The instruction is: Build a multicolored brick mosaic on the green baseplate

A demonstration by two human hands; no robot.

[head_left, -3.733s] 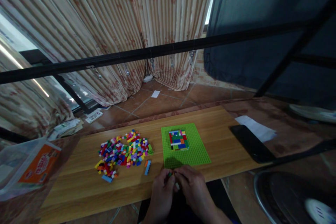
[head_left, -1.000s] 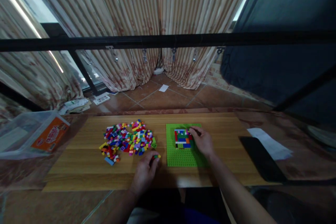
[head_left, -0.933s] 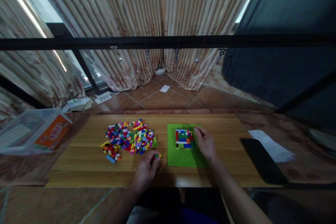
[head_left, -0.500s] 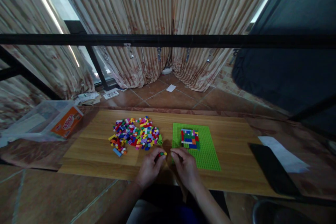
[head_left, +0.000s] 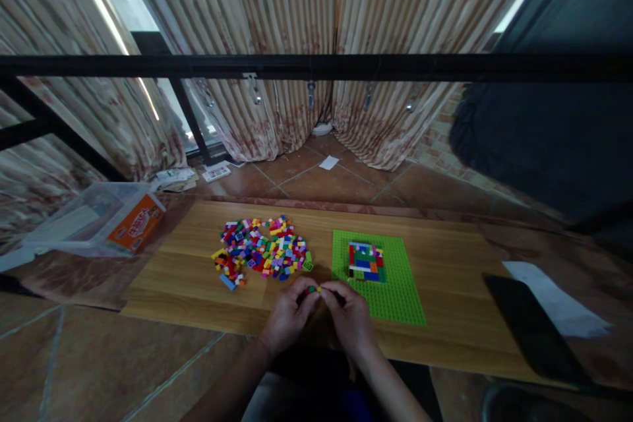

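Pinching a tiny brick cluster [head_left: 312, 289] from either end, the fingertips [head_left: 302, 298] of the left hand [head_left: 288, 318] and those of the right hand [head_left: 352, 320] are curled nearly closed around it. Only a speck of green, red and yellow shows between them. A piece this small offers no other purchase, which likely explains why both hands meet on it, thumbs tucked under and knuckles up. How hard each side presses cannot be told. The cluster sits low over the near part of the wooden board [head_left: 188, 283], in the gap between the loose brick pile [head_left: 262, 254] on the left and the green baseplate [head_left: 398, 303] on the right. Held there, it is near both. The pile lies spread rather than heaped, so single colours show. On the far half of the baseplate stands a flat patch of joined bricks [head_left: 366, 262], with bare studs all round it. The forearms come in from the bottom edge. Further out, a clear plastic box [head_left: 99, 217] rests off the board's left end. A black phone [head_left: 529, 336] and a white paper [head_left: 558, 300] lie to the right, well apart from the hands. A black bar [head_left: 316, 67] crosses in front of the striped curtains [head_left: 297, 6].
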